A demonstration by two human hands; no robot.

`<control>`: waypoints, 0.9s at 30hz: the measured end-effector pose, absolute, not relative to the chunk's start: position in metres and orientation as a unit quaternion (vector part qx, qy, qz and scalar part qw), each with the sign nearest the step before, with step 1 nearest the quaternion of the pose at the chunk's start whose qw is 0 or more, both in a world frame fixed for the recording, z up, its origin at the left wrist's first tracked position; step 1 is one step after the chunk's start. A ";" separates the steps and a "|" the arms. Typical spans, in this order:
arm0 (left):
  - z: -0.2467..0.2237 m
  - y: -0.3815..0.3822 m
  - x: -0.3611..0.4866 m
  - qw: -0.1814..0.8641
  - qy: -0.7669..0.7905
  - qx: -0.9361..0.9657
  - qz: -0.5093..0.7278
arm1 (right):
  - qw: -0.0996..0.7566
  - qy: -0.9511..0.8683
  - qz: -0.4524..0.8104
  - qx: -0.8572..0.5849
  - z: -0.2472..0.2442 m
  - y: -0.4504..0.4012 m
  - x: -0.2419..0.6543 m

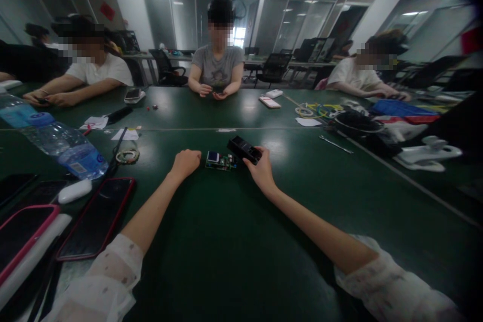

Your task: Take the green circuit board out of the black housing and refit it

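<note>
My right hand (263, 170) grips a black plastic case (241, 147) by its near right end, thumb on the near side. The case is tilted, and its recessed inside partly shows. Just left of it, a green circuit board (222, 161) with a small screen sits on the table, and the case's near edge overlaps or almost touches it. Beside the board's left end, my left hand (186, 163) rests with its fingers curled into a fist. Whatever those fingers may hold is hidden from view.
Water bottles (71, 146), a red-edged phone (98, 219), a white earbud case (75, 191) and a coiled cable (127, 156) lie to the left. A wrench (335, 144) and a white clamp-like part (428, 155) lie to the right. Other people sit across the green table (234, 241).
</note>
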State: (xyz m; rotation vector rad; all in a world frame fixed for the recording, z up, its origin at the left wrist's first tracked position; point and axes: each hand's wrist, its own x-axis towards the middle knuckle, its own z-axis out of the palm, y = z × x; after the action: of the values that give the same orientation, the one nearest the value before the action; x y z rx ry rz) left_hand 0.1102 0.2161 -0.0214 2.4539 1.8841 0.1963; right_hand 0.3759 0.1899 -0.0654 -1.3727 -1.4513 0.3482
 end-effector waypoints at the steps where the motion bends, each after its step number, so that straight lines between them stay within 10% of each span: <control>1: -0.021 0.216 0.110 0.021 0.607 0.792 0.061 | 0.526 -0.604 0.135 -0.583 -0.067 0.190 0.377; 27: -0.026 0.220 0.109 -0.013 0.597 0.799 0.072 | 0.519 -0.708 0.188 -0.442 -0.039 0.165 0.356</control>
State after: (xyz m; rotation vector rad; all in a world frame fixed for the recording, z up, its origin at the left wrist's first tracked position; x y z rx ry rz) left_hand 0.1087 0.2195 -0.0264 2.5309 1.8895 0.2289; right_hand 0.3559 0.1647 -0.0390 -1.0591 -1.6974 0.4503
